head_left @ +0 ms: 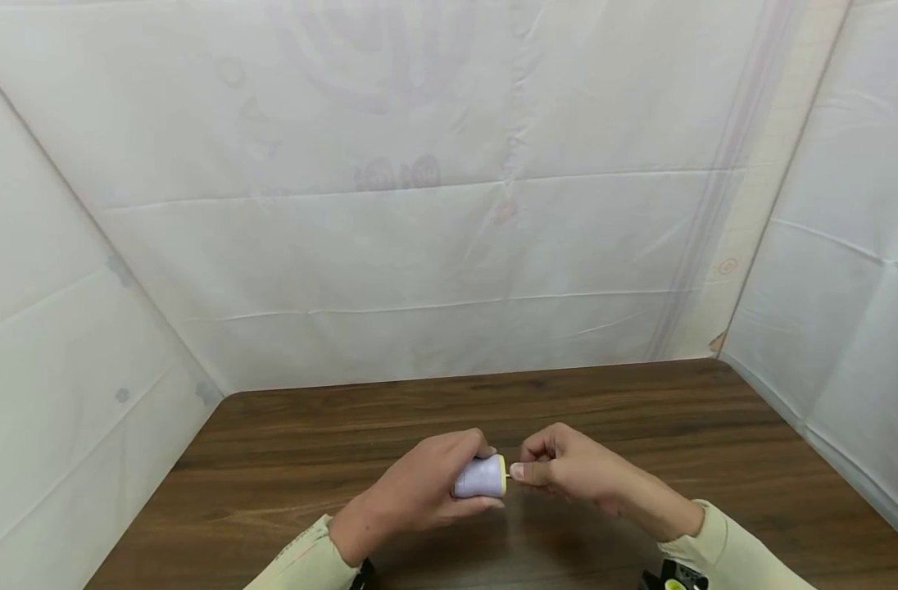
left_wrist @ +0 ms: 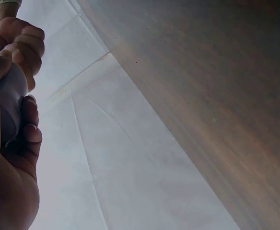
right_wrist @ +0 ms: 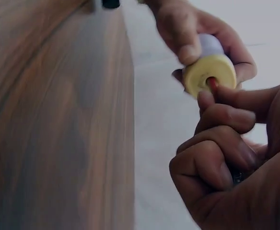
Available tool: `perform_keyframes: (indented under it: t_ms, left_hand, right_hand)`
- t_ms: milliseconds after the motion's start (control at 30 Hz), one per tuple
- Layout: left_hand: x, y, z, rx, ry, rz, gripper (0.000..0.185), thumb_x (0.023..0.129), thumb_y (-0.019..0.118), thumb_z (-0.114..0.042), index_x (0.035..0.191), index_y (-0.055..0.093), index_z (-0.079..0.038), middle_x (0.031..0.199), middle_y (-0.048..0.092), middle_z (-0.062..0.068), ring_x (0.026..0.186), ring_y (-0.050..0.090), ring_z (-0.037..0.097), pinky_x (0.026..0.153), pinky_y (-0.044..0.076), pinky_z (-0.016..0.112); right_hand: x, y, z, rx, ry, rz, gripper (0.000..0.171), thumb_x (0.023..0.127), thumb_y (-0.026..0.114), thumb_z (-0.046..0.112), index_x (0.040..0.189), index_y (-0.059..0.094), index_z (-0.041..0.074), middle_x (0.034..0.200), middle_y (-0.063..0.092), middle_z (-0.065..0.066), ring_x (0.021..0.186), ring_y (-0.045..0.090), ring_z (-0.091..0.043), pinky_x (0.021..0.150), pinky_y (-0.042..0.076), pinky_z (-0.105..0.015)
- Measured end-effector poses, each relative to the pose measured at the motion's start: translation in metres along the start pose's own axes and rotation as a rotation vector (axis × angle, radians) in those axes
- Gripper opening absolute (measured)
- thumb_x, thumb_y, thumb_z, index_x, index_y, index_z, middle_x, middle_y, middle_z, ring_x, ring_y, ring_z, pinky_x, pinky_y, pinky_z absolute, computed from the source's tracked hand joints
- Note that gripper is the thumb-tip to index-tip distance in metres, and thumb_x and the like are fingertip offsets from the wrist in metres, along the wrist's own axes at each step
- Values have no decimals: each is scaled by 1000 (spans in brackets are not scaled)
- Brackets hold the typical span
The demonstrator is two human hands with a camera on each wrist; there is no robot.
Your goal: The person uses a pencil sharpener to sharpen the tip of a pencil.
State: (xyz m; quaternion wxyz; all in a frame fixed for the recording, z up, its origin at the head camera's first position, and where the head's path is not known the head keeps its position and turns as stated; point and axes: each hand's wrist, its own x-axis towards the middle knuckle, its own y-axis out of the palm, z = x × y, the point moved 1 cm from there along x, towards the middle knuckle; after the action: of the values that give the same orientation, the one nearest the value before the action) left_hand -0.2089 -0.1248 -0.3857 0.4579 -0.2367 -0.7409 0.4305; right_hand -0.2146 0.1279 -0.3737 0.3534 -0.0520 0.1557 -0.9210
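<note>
My left hand (head_left: 427,483) grips a small lavender cylinder (head_left: 478,477) with a yellow end (head_left: 503,475), fingers and thumb wrapped about its sides. In the right wrist view, the yellow end is round with a hole at its middle. My right hand (head_left: 574,467) pinches a thin stick (right_wrist: 212,83) at that hole between thumb and forefinger; it looks red there. Most of the stick is hidden by the fingers and the cylinder. The right hand's other fingers are curled toward the palm. Both hands are held above the brown wooden table (head_left: 309,442), close together.
White cloth walls (head_left: 390,262) with faint prints stand behind the table and on both sides. A black device (head_left: 673,576) is at the right wrist. Dark wood grain runs across the tabletop around the hands.
</note>
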Motion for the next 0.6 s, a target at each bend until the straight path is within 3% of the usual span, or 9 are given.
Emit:
perform_keyframes:
  t_ms: [167,300,367,500,600]
  left_hand:
    - [0,0,2,-22,-30,-53,44,95,81,-43,114,55,-13,107,67,-3,81,56,1,71,47,12]
    - [-1,-3,4,-69,-82,-104,45,94,83,-41,115,54,-14,108,68,-3,81,59,2,69,50,14]
    - [-1,-4,4,-129,-119,-131,45,94,84,-39,116,54,-14,107,69,-2,80,60,2,67,51,16]
    - [-1,-7,2,-258,-167,-153,42,95,83,-35,119,54,-16,107,67,-3,79,61,3,64,54,19]
    - [-1,-8,1,-333,-159,-145,38,97,82,-31,118,54,-18,105,67,-3,78,63,4,61,55,20]
  right_hand:
    - [1,0,3,-282,-216,-124,11,96,79,17,90,71,13,74,62,8,63,54,-4,56,48,-23]
    - [1,1,5,-416,-396,-284,23,90,86,10,92,68,24,80,65,12,68,59,-4,59,53,-25]
    - [4,2,6,-512,-582,-357,23,90,86,9,91,68,23,82,64,12,69,58,-4,59,51,-21]
    - [8,2,13,-815,-1076,-471,12,100,76,13,91,70,11,84,61,5,70,51,-8,62,43,-18]
    - [8,2,22,-1037,-1362,-564,23,107,67,14,87,70,4,81,61,0,67,48,-11,59,36,-20]
